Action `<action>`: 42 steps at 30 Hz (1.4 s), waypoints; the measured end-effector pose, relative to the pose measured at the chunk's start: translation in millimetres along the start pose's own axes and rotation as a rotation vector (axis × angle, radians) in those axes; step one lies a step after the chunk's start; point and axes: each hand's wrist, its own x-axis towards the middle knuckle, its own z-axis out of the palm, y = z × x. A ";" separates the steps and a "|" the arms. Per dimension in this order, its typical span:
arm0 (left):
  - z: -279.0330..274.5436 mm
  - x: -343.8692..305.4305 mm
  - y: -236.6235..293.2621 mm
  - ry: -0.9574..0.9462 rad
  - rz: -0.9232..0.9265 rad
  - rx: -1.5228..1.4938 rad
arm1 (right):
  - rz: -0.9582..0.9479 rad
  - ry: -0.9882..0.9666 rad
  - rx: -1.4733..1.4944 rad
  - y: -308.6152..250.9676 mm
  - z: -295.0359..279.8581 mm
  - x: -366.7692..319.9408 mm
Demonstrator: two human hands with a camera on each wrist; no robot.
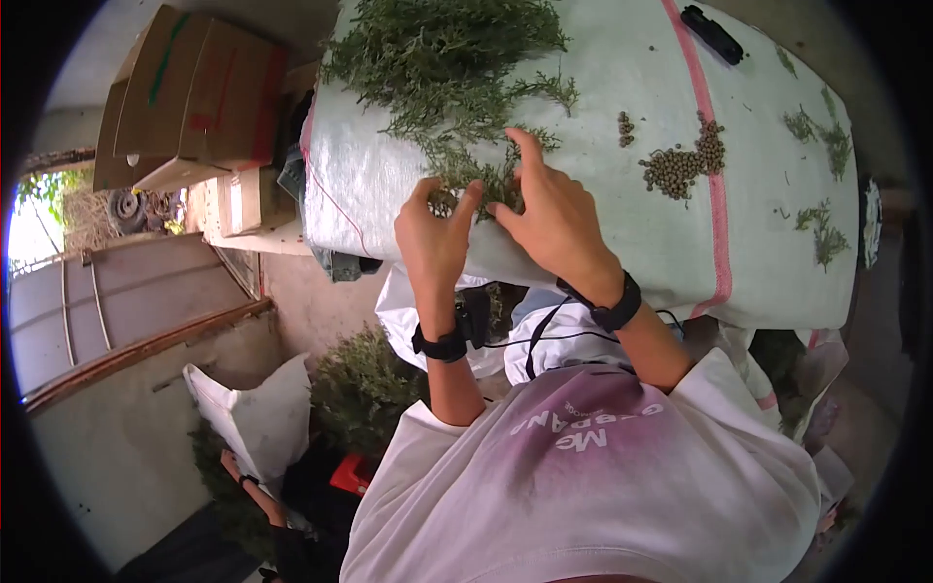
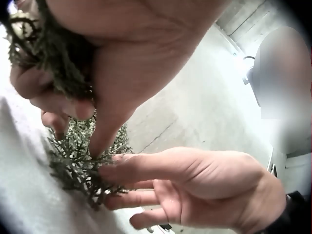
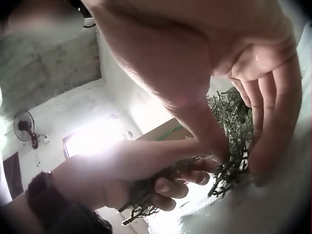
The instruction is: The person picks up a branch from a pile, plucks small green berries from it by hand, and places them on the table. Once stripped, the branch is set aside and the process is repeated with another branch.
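Observation:
Over the near edge of the pale woven sheet (image 1: 622, 243), both hands work close together on green scaly-leaved evergreen sprigs (image 2: 73, 165). My left hand (image 1: 434, 238) keeps some sprigs within its curled fingers, and its thumb reaches down to another sprig. Beside it, my right hand (image 1: 562, 216) has its thumb and fingers around a sprig (image 3: 234, 146); in the left wrist view its thumb and forefinger meet the sprig's edge. A large heap of the same evergreen (image 1: 437, 58) lies just beyond the hands.
Small round brown balls (image 1: 671, 173) lie in clusters on the sheet to the right. Further right are loose sprigs (image 1: 826, 238), and a black object (image 1: 712, 34) is at the far edge. Cardboard boxes (image 1: 194, 97) stand at left. Another person's hand (image 1: 231, 464) is at a white sack (image 1: 253, 413).

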 end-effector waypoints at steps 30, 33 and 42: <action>23.1 -41.9 10.6 -0.313 0.009 -0.642 | 0.153 -0.037 0.960 28.6 -39.5 -47.7; 23.2 -49.2 16.4 -0.488 0.007 -0.799 | 0.202 -0.008 1.011 25.4 -47.0 -50.0; 49.0 -66.3 36.0 -0.369 -0.131 -1.355 | 0.041 -0.082 0.877 17.9 -60.8 -60.6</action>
